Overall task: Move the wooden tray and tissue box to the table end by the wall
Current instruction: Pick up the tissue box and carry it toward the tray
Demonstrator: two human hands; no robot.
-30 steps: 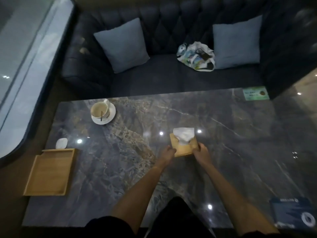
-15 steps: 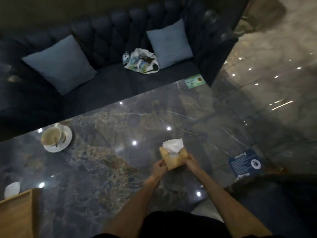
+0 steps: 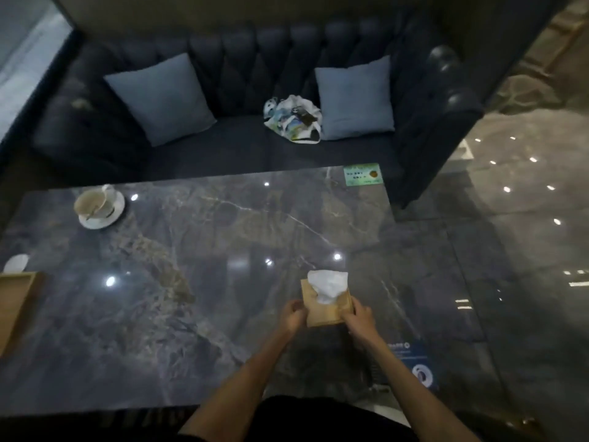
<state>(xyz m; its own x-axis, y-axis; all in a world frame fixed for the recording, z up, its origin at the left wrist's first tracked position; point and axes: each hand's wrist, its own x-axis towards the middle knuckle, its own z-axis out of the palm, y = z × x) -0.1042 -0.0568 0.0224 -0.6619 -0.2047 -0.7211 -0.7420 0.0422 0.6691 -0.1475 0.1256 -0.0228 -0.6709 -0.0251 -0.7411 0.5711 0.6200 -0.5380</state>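
A wooden tissue box (image 3: pixel 325 309) with a white tissue sticking out of its top is over the right half of the dark marble table (image 3: pixel 197 250). My left hand (image 3: pixel 292 315) grips its left side and my right hand (image 3: pixel 358 317) grips its right side. Whether the box rests on the table or is lifted off it I cannot tell. The wooden tray (image 3: pixel 14 306) lies at the table's far left edge, partly cut off by the frame.
A white cup on a saucer (image 3: pixel 99 205) stands at the back left. A small white object (image 3: pixel 16 262) lies beside the tray. A green card (image 3: pixel 362 174) and a blue card (image 3: pixel 414 365) lie at the table's right end. Behind is a dark sofa (image 3: pixel 248 148) with cushions and a bag.
The box, held in both hands, has shifted toward the table's right end. My view swung right and then partly back, so the tray shows only at the left edge.
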